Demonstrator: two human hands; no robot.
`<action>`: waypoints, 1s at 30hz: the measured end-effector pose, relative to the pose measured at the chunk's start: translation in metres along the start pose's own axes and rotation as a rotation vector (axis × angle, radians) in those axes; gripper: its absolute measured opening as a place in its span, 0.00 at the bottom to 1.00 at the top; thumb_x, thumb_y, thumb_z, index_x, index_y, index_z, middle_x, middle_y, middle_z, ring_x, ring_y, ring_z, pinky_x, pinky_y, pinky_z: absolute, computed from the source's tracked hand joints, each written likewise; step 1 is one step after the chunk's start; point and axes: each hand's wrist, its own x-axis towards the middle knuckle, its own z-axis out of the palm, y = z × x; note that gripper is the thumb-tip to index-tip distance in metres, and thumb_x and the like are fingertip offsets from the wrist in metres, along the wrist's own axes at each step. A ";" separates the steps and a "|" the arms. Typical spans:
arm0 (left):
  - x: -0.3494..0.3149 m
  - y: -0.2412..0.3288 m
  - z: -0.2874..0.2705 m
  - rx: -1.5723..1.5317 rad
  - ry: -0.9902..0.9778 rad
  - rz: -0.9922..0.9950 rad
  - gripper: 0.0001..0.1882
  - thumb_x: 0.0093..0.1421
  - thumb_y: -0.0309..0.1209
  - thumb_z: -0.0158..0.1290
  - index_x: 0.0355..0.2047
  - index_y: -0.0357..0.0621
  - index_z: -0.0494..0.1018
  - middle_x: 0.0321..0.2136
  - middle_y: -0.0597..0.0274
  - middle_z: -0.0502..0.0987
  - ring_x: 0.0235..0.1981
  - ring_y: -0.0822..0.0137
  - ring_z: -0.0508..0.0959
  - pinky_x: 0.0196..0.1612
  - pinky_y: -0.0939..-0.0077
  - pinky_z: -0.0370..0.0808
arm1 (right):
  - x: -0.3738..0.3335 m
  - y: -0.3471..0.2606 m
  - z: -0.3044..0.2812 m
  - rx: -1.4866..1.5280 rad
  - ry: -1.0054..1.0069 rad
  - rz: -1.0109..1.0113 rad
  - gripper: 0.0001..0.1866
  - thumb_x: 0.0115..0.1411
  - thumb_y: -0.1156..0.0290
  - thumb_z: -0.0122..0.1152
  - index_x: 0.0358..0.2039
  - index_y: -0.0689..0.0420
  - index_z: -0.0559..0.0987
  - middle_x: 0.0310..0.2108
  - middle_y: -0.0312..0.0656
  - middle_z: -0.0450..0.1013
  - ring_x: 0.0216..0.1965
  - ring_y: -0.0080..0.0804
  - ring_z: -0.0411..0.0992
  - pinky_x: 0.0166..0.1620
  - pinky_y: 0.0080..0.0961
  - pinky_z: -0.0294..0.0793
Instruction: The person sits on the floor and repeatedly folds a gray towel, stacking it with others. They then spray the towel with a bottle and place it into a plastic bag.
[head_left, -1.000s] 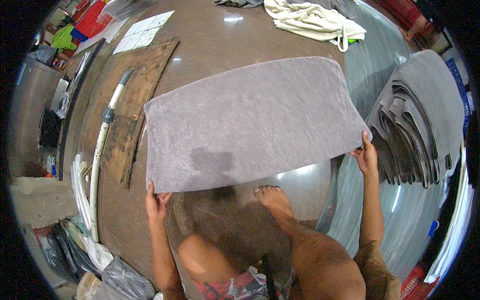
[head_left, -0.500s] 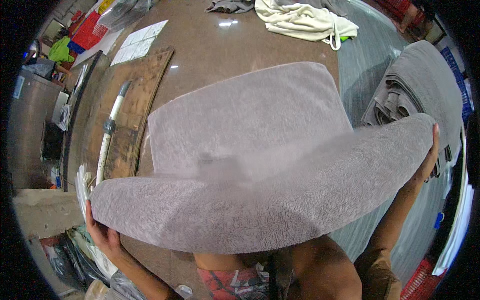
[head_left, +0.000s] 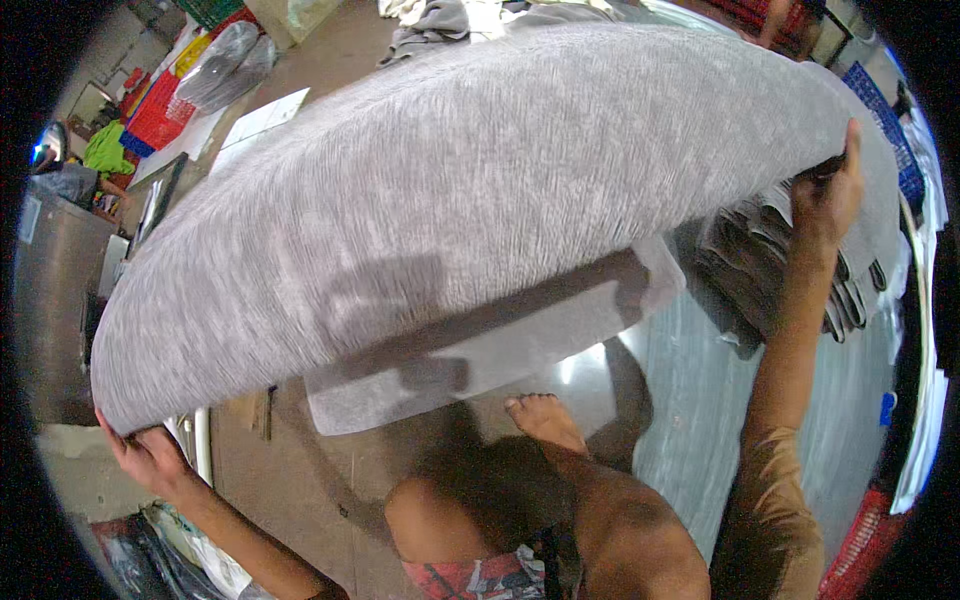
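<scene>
A large grey towel is spread between my hands and arches up off the surface, slightly smeared by motion. At the lower left my left hand is closed on one end of its near edge. My right hand, higher up at the right, is closed on the other end. Below the raised towel lies a flat grey cloth, shadowed by the towel; I cannot tell whether it is a separate towel. A folded stack of grey towels sits beside my right forearm, partly hidden.
My bare foot and knees are in front of the flat cloth. More grey and cream cloths lie at the far side. Red crates stand far left, a blue crate far right. A white pipe shows near my left hand.
Both hands have risen away from me, and my left hand has also shifted left. The towel has swung up and forward into an arch, uncovering the flat cloth's near edge and my foot.
</scene>
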 end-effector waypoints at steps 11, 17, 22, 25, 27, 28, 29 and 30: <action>-0.134 -0.223 -0.250 0.142 0.158 -0.883 0.20 0.56 0.36 0.45 0.46 0.36 0.64 0.43 0.53 0.72 0.42 0.57 0.73 0.40 0.59 0.75 | -0.164 0.175 -0.154 0.080 0.226 0.828 0.27 0.56 0.57 0.54 0.52 0.60 0.65 0.53 0.42 0.62 0.53 0.36 0.60 0.53 0.36 0.61; -0.146 -0.214 -0.156 0.516 0.212 -0.742 0.22 0.57 0.45 0.48 0.42 0.39 0.66 0.37 0.59 0.73 0.35 0.63 0.75 0.29 0.76 0.73 | -0.159 0.182 -0.180 0.043 0.170 0.937 0.29 0.56 0.58 0.56 0.54 0.59 0.63 0.54 0.42 0.60 0.53 0.37 0.60 0.54 0.35 0.59; -0.132 -0.208 -0.196 0.621 0.053 -0.665 0.16 0.56 0.39 0.52 0.38 0.40 0.68 0.34 0.60 0.73 0.34 0.66 0.74 0.31 0.73 0.71 | -0.135 0.190 -0.185 -0.146 0.024 0.787 0.17 0.53 0.63 0.59 0.40 0.60 0.74 0.39 0.39 0.71 0.43 0.31 0.66 0.47 0.30 0.62; -0.132 -0.202 -0.202 0.806 0.113 -0.634 0.14 0.56 0.38 0.52 0.36 0.40 0.68 0.33 0.61 0.73 0.34 0.68 0.73 0.31 0.74 0.70 | -0.123 0.185 -0.195 -0.380 -0.074 0.825 0.12 0.53 0.66 0.58 0.35 0.60 0.76 0.32 0.35 0.72 0.35 0.26 0.68 0.41 0.23 0.64; -0.125 -0.209 -0.220 0.987 0.062 -0.651 0.16 0.56 0.37 0.53 0.37 0.36 0.68 0.34 0.56 0.72 0.33 0.67 0.72 0.32 0.74 0.70 | -0.116 0.180 -0.192 -0.630 -0.191 0.866 0.13 0.52 0.66 0.58 0.36 0.59 0.76 0.32 0.34 0.72 0.34 0.25 0.68 0.39 0.19 0.64; -0.120 -0.212 -0.221 1.142 0.023 -0.636 0.17 0.55 0.36 0.52 0.38 0.35 0.68 0.35 0.54 0.72 0.33 0.66 0.73 0.33 0.73 0.70 | -0.110 0.177 -0.184 -0.763 -0.247 0.842 0.13 0.53 0.66 0.57 0.37 0.59 0.76 0.32 0.34 0.72 0.33 0.24 0.68 0.39 0.18 0.64; -0.111 -0.215 -0.218 1.294 -0.017 -0.628 0.18 0.55 0.35 0.52 0.40 0.33 0.67 0.36 0.52 0.72 0.33 0.64 0.73 0.34 0.72 0.71 | -0.103 0.176 -0.175 -0.813 -0.313 0.723 0.14 0.53 0.65 0.58 0.37 0.59 0.76 0.32 0.34 0.72 0.34 0.24 0.67 0.40 0.18 0.64; -0.105 -0.215 -0.212 1.348 -0.069 -0.601 0.18 0.54 0.33 0.52 0.41 0.32 0.67 0.37 0.51 0.72 0.33 0.64 0.73 0.34 0.72 0.71 | -0.095 0.179 -0.173 -0.856 -0.373 0.604 0.15 0.53 0.64 0.58 0.38 0.60 0.76 0.33 0.35 0.72 0.35 0.23 0.67 0.41 0.18 0.63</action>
